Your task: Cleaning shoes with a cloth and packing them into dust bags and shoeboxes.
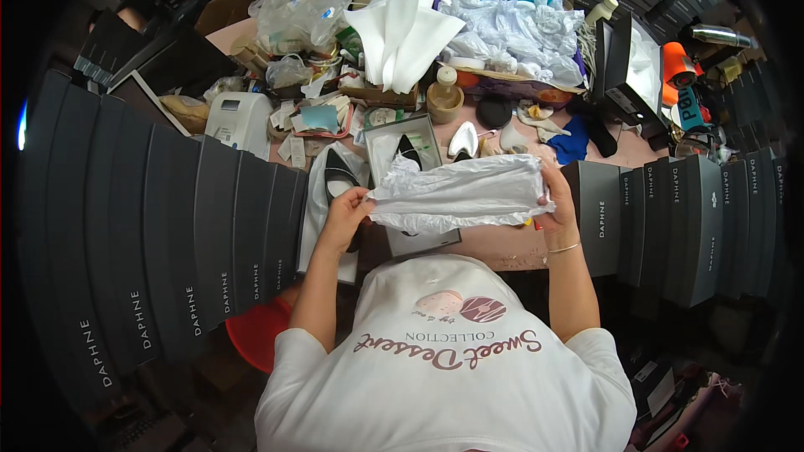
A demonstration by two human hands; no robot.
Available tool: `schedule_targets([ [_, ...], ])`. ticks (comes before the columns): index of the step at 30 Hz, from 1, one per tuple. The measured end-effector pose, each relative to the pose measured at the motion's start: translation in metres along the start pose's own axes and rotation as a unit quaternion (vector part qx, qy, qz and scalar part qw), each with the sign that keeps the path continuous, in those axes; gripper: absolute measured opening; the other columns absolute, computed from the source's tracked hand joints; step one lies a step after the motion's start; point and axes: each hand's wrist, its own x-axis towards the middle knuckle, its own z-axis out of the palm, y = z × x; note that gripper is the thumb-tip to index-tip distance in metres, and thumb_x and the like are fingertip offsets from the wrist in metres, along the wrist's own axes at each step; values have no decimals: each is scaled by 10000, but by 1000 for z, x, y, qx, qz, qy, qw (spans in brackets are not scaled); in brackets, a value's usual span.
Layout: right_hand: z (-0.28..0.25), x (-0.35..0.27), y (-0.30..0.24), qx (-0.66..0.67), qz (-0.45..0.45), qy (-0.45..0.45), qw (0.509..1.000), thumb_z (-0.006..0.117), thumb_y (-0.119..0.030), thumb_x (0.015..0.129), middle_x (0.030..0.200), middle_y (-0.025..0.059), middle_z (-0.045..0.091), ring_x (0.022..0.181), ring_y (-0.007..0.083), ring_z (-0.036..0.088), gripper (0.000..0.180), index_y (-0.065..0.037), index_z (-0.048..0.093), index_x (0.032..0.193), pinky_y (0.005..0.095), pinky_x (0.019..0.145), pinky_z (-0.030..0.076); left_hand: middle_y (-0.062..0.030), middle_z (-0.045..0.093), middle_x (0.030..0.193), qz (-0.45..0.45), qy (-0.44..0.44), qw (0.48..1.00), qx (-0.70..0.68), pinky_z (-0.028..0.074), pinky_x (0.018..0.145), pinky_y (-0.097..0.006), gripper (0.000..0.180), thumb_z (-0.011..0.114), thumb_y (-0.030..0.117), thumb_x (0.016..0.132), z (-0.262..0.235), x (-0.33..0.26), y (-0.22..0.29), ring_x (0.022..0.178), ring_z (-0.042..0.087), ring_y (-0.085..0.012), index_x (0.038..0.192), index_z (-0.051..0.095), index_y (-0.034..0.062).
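My left hand (345,205) pinched one end of a crumpled white tissue-paper wrap (456,192) and my right hand (557,201) was clamped on the other end, so the sheet hung stretched level between them, just above the near edge of the tabletop (494,243). Held taut like that, it seemed to me, the paper stayed spread out instead of bunching up. Whether anything lay inside the wrap I could not tell.

Just behind the paper stood an open grey shoe box (402,138) with a black pointed shoe (409,151) in it, and beside my left hand a second black shoe (339,176) lay on white paper. Farther back the tabletop was crowded: a stack of folded white sheets (402,33), a heap of crumpled plastic bags (511,33), a small tan jar (445,94) and a white label printer (239,121). Rows of closed dark shoe boxes (193,234) stood on edge to both sides, within easy reach.
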Motion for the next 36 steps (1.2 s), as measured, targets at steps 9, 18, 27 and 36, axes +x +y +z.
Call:
schedule_targets([
  [9, 118, -2, 44, -468, 118, -408, 775, 545, -254, 946, 815, 84, 631, 603, 92, 568, 288, 13, 646, 903, 250, 545, 457, -87, 581, 1157, 17, 81, 930, -358, 459, 916, -356, 290, 451, 40, 911, 32, 63, -3, 1025, 577, -188, 1195, 503, 15],
  [18, 89, 82, 70, -577, -183, 27, 796, 675, -177, 812, 981, 157, 643, 822, 252, 637, 352, 10, 579, 1095, 363, 704, 488, -91, 473, 1320, 64, -111, 928, -349, 399, 960, -430, 518, 421, 326, 936, 79, 50, 55, 1184, 460, -199, 1400, 382, 100],
  [27, 80, 122, 42, -590, -165, 59, 788, 611, -55, 797, 849, 146, 627, 742, 167, 579, 238, 25, 565, 1016, 314, 677, 464, -53, 462, 1317, -81, -104, 946, -297, 389, 993, -371, 692, 626, 179, 901, 89, 67, 58, 1192, 476, -185, 1454, 211, 146],
  [36, 26, 215, -21, -497, -174, 53, 848, 715, -111, 798, 800, 13, 624, 722, 67, 562, 228, -4, 613, 972, 230, 640, 459, -104, 609, 1148, -103, -6, 970, -220, 469, 903, -337, 364, 573, 78, 905, 98, 113, 32, 1026, 597, -190, 1247, 497, -22],
])
